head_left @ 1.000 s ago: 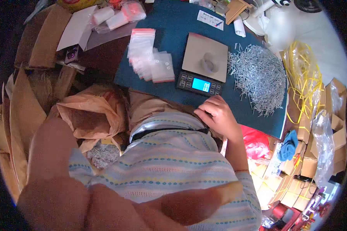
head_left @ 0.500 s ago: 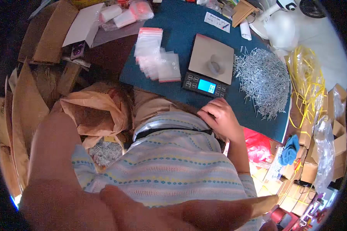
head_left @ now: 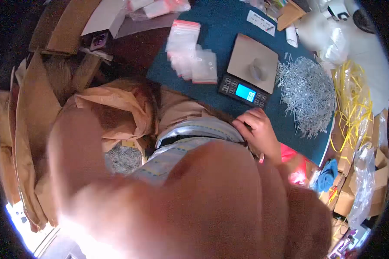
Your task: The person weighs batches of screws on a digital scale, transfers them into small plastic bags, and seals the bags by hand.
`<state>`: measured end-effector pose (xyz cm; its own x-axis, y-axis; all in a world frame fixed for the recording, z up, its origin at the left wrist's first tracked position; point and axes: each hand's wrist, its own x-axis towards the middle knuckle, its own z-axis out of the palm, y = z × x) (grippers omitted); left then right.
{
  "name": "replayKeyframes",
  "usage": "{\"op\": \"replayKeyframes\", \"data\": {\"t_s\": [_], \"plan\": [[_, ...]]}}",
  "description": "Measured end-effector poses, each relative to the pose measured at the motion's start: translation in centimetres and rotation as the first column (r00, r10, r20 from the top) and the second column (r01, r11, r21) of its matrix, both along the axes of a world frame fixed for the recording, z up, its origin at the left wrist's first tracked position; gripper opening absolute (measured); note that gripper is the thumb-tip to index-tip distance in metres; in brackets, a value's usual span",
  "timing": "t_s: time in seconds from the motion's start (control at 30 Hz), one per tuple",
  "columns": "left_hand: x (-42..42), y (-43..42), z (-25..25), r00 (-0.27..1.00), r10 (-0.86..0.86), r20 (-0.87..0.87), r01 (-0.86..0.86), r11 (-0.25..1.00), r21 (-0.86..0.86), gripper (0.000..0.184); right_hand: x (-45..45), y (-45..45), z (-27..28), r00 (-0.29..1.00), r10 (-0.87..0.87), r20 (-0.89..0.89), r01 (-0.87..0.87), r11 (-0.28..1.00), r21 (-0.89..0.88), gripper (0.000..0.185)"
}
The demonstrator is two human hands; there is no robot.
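Note:
Very close to the camera, my left hand [head_left: 194,207] is large and blurred, covering much of the lower view; its fingers are too smeared to read. My right hand [head_left: 259,129] rests at the near edge of the blue-green table, fingers curled, with nothing showing in them. Just beyond it stands a digital scale [head_left: 242,56] with a lit blue display [head_left: 245,93]. On its plate lies a small pale ring-shaped item [head_left: 257,71]. Right of the scale is a heap of small silver nails or screws [head_left: 307,97]. Left of it lie overlapping clear zip bags [head_left: 204,67].
An open brown paper bag [head_left: 112,110] sits left of my lap, above more metal pieces [head_left: 123,159]. Yellow strapping [head_left: 352,105], clear plastic [head_left: 363,181] and cardboard boxes [head_left: 382,181] line the right. A printed label [head_left: 261,23] lies at the back.
My left hand has swung across the lower view, now covering more of my shirt. The camera view has shifted, so the table things appear further right. My right hand stays at the table edge.

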<state>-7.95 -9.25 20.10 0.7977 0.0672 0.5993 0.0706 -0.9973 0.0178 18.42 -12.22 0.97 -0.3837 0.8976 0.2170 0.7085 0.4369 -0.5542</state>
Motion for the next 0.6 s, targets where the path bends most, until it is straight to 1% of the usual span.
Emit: {"op": "replayKeyframes", "data": {"t_s": [0.07, 0.17, 0.23, 0.27, 0.3, 0.37, 0.43, 0.53, 0.6], "plan": [[0.5, 0.7, -0.5, 1.0, 0.011, -0.009, -0.011, 0.999, -0.035, 0.031, 0.2, 0.0, -0.6, 1.0, 0.01, -0.007, -0.01, 1.0, 0.011, 0.014], [1.5, 2.4, -1.9, 0.999, 0.041, -0.022, -0.043, 0.995, -0.089, 0.031, 0.8, 0.0, -1.5, 0.997, 0.035, -0.062, -0.033, 0.999, 0.032, 0.014], [1.5, 4.1, -3.6, 0.996, 0.081, -0.025, -0.084, 0.988, -0.127, 0.031, 0.6, -0.9, -1.6, 0.975, -0.121, -0.185, 0.101, 0.988, -0.117, 0.015], [1.4, 4.6, -4.7, 0.995, 0.1, -0.024, -0.103, 0.984, -0.144, 0.031, 0.3, -0.7, -0.4, 0.994, -0.071, -0.083, 0.07, 0.997, -0.013, 0.015], [1.2, 5.1, -5.7, 0.992, 0.121, -0.022, -0.123, 0.98, -0.158, 0.031, 0.5, -0.4, -0.6, 0.999, -0.023, -0.023, 0.024, 0.999, 0.036, 0.014], [0.5, 5.5, -6.9, 0.982, 0.183, -0.052, -0.189, 0.967, -0.173, 0.035, 0.8, -0.6, -0.4, 0.999, -0.037, 0.002, 0.038, 0.999, -0.034, 0.012], [0.5, 5.9, -7.7, 0.981, 0.195, -0.007, -0.193, 0.967, -0.169, 0.036, 0.7, -0.8, -0.3, 0.998, -0.054, 0.019, 0.055, 0.995, -0.079, 0.013], [0.3, 6.2, -8.3, 0.975, 0.219, 0.049, -0.21, 0.967, -0.143, 0.036, 0.4, -0.6, -0.5, 0.999, -0.03, -0.022, 0.03, 0.999, -0.019, 0.014], [0.3, 6.3, -8.5, 0.972, 0.217, 0.086, -0.204, 0.969, -0.141, 0.036, 0.5, -0.6, -1.0, 1.0, -0.023, -0.018, 0.023, 1.0, -0.017, 0.014]]}}
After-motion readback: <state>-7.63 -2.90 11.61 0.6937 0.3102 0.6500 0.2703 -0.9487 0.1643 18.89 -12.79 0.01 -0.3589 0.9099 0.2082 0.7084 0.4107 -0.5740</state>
